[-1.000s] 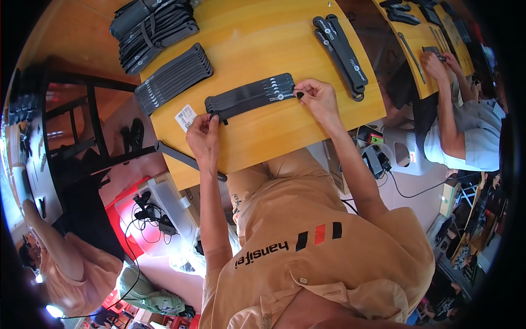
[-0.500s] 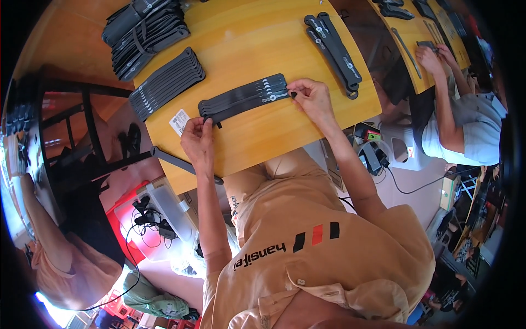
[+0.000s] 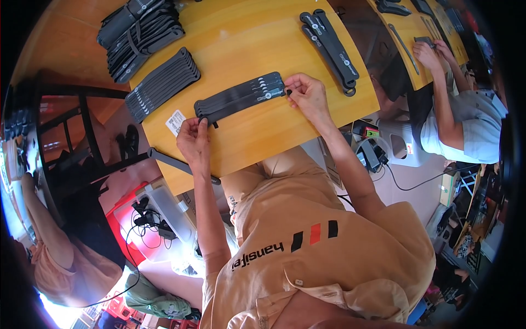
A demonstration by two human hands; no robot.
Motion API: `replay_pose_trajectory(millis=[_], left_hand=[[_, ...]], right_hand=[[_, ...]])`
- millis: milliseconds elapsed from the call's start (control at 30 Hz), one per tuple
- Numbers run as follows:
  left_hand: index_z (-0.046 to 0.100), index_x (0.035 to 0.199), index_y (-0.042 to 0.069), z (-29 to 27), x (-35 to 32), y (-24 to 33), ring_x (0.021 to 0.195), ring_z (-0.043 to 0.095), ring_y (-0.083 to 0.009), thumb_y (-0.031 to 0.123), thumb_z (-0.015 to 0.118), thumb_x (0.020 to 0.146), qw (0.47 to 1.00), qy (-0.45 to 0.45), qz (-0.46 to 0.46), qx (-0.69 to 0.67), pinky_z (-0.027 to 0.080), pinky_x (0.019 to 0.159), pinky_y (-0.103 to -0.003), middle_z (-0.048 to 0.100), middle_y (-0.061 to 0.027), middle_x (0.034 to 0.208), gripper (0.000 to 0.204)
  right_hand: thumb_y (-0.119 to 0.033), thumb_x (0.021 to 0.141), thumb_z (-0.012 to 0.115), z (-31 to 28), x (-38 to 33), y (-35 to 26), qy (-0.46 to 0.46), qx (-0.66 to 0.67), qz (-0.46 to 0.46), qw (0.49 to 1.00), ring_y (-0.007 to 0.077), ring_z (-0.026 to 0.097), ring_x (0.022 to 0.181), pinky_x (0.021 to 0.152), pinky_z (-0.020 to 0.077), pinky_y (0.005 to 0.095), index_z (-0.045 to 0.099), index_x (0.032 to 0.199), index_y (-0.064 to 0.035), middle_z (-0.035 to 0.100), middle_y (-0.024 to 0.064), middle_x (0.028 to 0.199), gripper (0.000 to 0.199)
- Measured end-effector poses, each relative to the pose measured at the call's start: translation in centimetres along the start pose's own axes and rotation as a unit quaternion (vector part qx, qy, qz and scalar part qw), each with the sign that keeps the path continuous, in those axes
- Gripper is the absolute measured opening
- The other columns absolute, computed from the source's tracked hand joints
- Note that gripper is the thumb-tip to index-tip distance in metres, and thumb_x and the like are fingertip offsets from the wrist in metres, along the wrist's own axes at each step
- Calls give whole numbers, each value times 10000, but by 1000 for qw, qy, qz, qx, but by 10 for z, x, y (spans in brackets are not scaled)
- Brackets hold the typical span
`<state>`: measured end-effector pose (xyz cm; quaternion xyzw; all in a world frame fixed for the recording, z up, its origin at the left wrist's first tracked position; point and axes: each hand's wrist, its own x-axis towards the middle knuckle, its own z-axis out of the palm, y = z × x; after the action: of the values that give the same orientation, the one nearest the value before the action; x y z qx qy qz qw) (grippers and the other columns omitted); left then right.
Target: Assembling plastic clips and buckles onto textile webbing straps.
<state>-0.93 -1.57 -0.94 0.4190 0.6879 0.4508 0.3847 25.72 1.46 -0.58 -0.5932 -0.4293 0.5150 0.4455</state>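
Note:
In front of me on the yellow table lies a row of dark grey flat straps (image 3: pixel 241 94) with rounded ends and white printed marks. My left hand (image 3: pixel 194 143) pinches the near left end of the row, where a short black tab sticks out by the thumb. At the opposite end, my right hand (image 3: pixel 308 97) is closed, with a small black tip (image 3: pixel 290 92) showing between thumb and fingers. A white label (image 3: pixel 175 122) lies flat just beyond my left fingers.
To the left sit a fanned row of similar straps (image 3: pixel 164 82) and a tied bundle (image 3: pixel 145 41). More straps (image 3: pixel 331 52) lie at the far right. A single strap (image 3: pixel 181 164) crosses the table's near left edge. Co-workers sit on both sides; cables (image 3: pixel 372 156) lie beside the table.
The whole view has shifted slightly. Both hands stay at the two ends of the strap row, with little visible change in their grip.

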Motion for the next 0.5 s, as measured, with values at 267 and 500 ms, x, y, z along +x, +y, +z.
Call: replay_pose_trajectory(millis=[267,500], left_hand=[[578,826,-10,1,-1,7,477,450,-60,94,646,809,1000,5,-25,4,362,425,-198,533,-5,624,126],[580,826,-12,1,-1,6,480,457,-64,93,646,808,1000,11,-22,18,371,431,-202,541,-14,624,125]], right_hand=[[136,745,494,2,1,1,14,-29,-6,999,51,543,590,483,447,180,595,894,-1,596,18,743,226],[128,745,513,3,1,3,19,-23,-14,999,47,541,581,477,442,176,597,876,-3,594,15,728,203]])
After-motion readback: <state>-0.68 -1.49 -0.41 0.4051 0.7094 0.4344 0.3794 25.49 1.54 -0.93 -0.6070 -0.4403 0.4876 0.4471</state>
